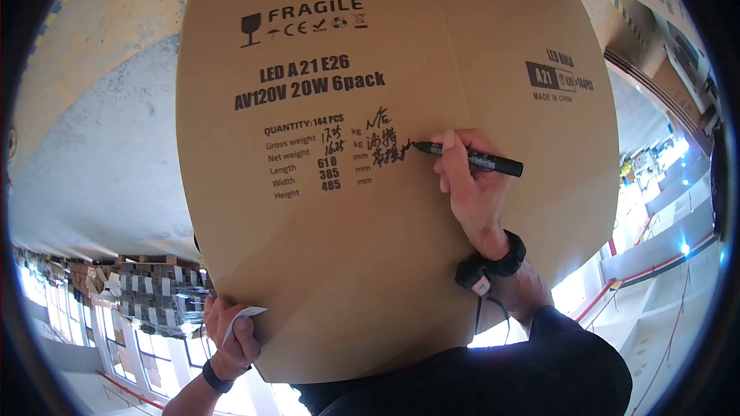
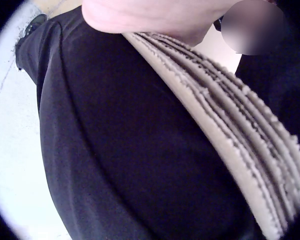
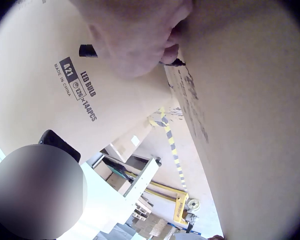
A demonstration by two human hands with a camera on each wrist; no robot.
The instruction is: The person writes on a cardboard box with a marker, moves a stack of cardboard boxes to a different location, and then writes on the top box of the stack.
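My right hand (image 1: pixel 470 181) pinches a black marker (image 1: pixel 493 162), its tip at the end of black handwriting (image 1: pixel 383 146) on a large flat brown cardboard carton (image 1: pixel 401 262). The printed words and figures stand left of the tip. Low at the left, my left hand (image 1: pixel 231 335) grips the carton's lower corner, with a small slip of white paper (image 1: pixel 245 314) held under the thumb. In the left wrist view, several layers of corrugated board (image 2: pixel 215 105) run out from beneath that hand. From the right wrist, the right hand (image 3: pixel 135 35) overlaps much of the marker's barrel.
Dark-clothed legs (image 2: pixel 115 125) lie close beside the board edges. Wrapped stacks of goods (image 1: pixel 158 293) stand on the floor at the left. A yellow pallet jack (image 3: pixel 180 205) and yellow-black floor tape (image 3: pixel 174 150) show beyond the carton.
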